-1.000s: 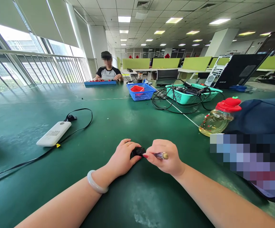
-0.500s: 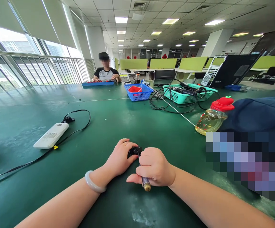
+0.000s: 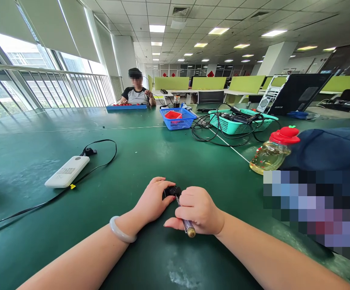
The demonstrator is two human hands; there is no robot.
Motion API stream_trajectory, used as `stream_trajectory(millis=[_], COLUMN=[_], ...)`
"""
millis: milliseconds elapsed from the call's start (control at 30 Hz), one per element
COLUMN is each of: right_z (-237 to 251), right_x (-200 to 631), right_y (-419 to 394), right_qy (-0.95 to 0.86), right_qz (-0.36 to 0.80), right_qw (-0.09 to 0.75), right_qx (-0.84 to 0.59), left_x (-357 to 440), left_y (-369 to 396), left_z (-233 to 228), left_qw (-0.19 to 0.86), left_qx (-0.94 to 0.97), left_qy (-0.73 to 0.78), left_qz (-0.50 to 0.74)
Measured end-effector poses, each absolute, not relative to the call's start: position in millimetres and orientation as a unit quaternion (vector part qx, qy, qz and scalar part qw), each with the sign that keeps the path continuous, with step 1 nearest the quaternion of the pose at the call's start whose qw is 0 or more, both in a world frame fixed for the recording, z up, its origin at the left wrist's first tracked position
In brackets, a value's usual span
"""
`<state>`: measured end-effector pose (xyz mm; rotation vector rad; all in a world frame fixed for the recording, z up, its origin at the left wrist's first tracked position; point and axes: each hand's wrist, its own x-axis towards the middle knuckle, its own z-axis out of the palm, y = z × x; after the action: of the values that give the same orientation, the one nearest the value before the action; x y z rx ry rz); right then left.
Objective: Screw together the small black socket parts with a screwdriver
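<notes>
At the near middle of the green table (image 3: 132, 161), two hands meet around a small black object (image 3: 175, 190).
The left hand (image 3: 153, 200) pinches it between thumb and fingers, apparently to steady it; the right hand (image 3: 199, 209) curls its fingers around a slim tool (image 3: 189, 227), thumb extended left, seemingly to aim its far end at the object. Contact there I cannot tell.

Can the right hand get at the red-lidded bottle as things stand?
Probably yes: only green tabletop shows between the right hand and the red-lidded bottle. The pen-like tool in that hand might hinder grasping.
</notes>
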<state>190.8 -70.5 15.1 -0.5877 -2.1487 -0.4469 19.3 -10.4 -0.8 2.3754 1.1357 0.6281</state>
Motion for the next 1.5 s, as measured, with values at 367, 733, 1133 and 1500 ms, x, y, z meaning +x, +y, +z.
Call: stream_trajectory(millis=[367, 733, 1133, 1500], right_z=[16.3, 21.3, 20.3, 8.3], right_x=[203.8, 212.4, 218.5, 228.5], right_y=[-64.1, -57.7, -56.4, -35.2], right_qy=[-0.81, -0.727, -0.668, -0.532], right_qz=[-0.031, 0.111, 0.172, 0.347], right_qw=[0.503, 0.555, 0.581, 0.639], right_qx=[-0.301, -0.387, -0.432, -0.435], left_x=[17.0, 16.6, 17.2, 18.5], left_y=[-8.3, -8.0, -8.8, -11.2], left_z=[-2.7, -1.8, -3.0, 4.2], left_qw=[0.213, 0.201, 0.206, 0.222], left_qx=[0.859, 0.865, 0.855, 0.849], left_qy=[0.406, 0.405, 0.421, 0.437], left_qz=[0.226, 0.216, 0.224, 0.198])
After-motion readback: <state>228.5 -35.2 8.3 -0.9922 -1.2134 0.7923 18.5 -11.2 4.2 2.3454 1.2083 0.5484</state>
